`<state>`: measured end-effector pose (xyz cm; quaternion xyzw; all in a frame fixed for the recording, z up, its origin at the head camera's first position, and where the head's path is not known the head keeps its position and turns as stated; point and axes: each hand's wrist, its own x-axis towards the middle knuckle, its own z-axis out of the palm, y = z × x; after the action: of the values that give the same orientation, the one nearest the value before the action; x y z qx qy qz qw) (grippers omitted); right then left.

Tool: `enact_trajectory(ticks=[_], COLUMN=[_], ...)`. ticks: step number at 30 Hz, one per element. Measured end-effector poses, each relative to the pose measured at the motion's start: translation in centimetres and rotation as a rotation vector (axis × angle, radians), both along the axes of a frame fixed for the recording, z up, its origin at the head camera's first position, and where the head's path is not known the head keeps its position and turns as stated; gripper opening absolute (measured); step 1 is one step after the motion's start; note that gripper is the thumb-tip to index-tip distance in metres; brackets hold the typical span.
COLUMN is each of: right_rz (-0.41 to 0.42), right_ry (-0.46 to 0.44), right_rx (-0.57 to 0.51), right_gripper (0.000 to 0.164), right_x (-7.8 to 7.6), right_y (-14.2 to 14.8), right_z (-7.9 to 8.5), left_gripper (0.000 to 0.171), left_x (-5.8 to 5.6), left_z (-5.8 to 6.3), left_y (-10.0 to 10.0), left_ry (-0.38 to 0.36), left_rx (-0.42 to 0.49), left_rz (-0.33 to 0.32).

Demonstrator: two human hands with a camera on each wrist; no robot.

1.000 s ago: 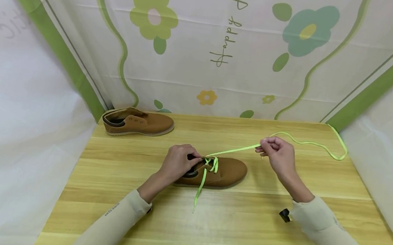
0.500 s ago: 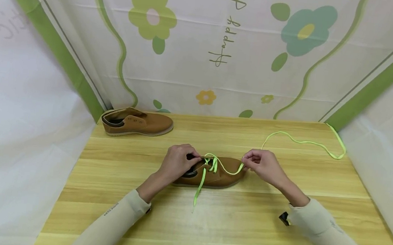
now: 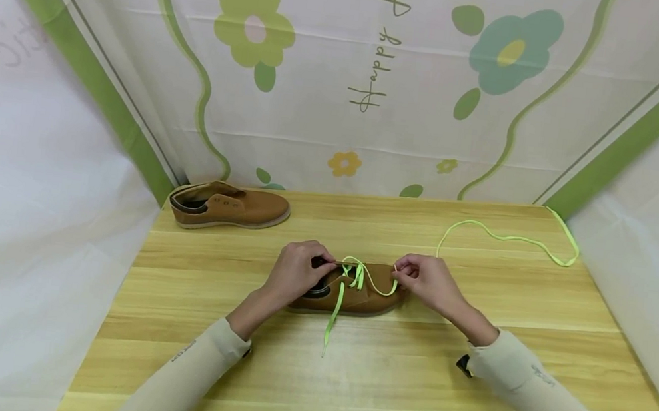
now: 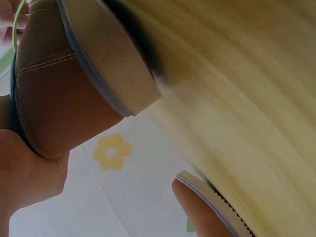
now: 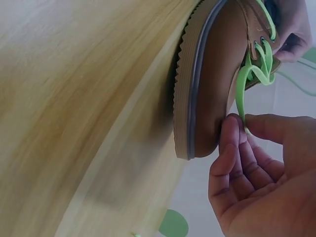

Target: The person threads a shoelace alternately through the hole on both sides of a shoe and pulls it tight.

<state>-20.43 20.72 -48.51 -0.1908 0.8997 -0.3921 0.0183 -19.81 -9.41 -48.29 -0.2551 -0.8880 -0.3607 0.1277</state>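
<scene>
A brown shoe (image 3: 364,299) lies on the table with its toe to the right, a neon-green shoelace (image 3: 341,300) threaded through its eyelets. My left hand (image 3: 295,269) pinches the far edge of the shoe's opening, beside the laces. At the toe, my right hand (image 3: 427,279) pinches the shoelace between thumb and index finger. In the right wrist view the shoelace (image 5: 241,91) runs slack from the eyelets down to those fingertips. One lace end hangs over the shoe's near side onto the table. The left wrist view shows the shoe's side (image 4: 54,94) and sole close up.
A second brown shoe (image 3: 233,207), with no lace in its eyelets, stands at the back left. Another length of green lace (image 3: 507,238) curves across the back right of the wooden table (image 3: 383,385). Flower-printed white cloth walls (image 3: 312,83) close in the back and sides.
My right hand has come left and nearer, from beyond the toe to over it. The shoelace, taut before, now sags in a curve across the toe. The left hand keeps its place.
</scene>
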Motion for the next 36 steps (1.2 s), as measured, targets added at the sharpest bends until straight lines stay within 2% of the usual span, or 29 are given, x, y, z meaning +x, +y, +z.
enact_trajectory(ticks=[6,10,13,17,23,28,31,36], right_rz=[0.006,-0.013,-0.02,0.039,0.174,0.23,0.236,0.247], right_ry=[0.071,0.131,0.166,0.161,0.11,0.149,0.165,0.178], right_rx=[0.064,0.111,0.123,0.164,0.262,0.312,0.329,0.329], right_gripper=[0.016,0.025,0.033,0.054,0.091,0.103,0.103,0.098], right_x=[-0.1,-0.1,0.0,0.1,0.2,0.4,0.4,0.2], right_y=[0.2,0.4,0.6,1.0,1.2,1.0,1.0,0.9], right_z=[-0.2,-0.3,-0.1,0.1,0.1,-0.5,-0.9,-1.4], left_gripper=[0.006,0.013,0.027,0.048,0.08,0.102,0.102,0.089], left_x=[0.1,0.5,0.9,1.5,2.1,2.4,2.4,2.3], left_z=[0.6,1.2,1.3,1.4,1.1,0.8,0.3,-0.4], left_y=[-0.2,-0.8,-1.6,-3.0,-4.9,-6.1,-6.4,-6.6], left_ry=[-0.076,-0.116,-0.157,-0.236,-0.383,-0.444,-0.455,-0.468], left_rx=[-0.036,-0.079,-0.107,-0.113,-0.121,-0.151,-0.182,-0.187], left_rz=[-0.003,0.004,0.022,0.036,-0.009,-0.048,-0.059,-0.06])
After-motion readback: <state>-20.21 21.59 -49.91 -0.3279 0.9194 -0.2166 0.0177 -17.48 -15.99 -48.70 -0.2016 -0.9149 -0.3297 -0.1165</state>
